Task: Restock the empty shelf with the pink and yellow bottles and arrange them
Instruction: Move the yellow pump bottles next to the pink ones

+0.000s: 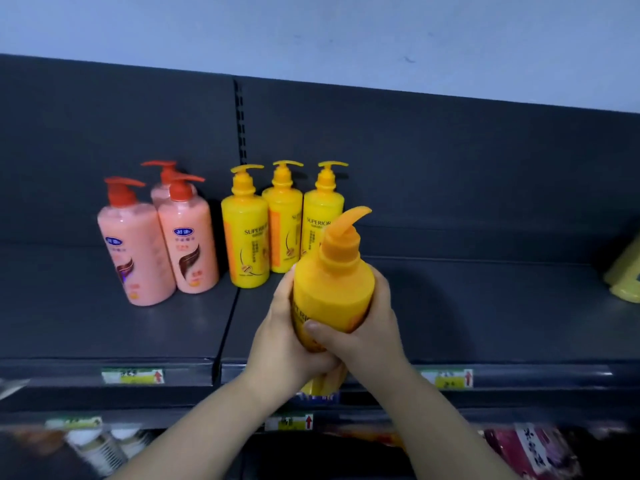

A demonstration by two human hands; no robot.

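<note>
A yellow pump bottle [334,292] is held over the front of the dark shelf [485,306], its top tilted away from me. My left hand [280,341] wraps its left side and my right hand [367,330] its right side and base. At the back of the shelf stand three yellow pump bottles [246,233], upright in a row. Left of them stand three pink bottles with red pumps [188,240], one behind the other two.
A yellow-green pack [625,275] shows at the right edge of the shelf. Price tags [133,375] sit on the shelf's front lip. Lower shelves below hold white bottles [100,445] and pink packs [533,448]. A slotted upright [240,123] divides the back panel.
</note>
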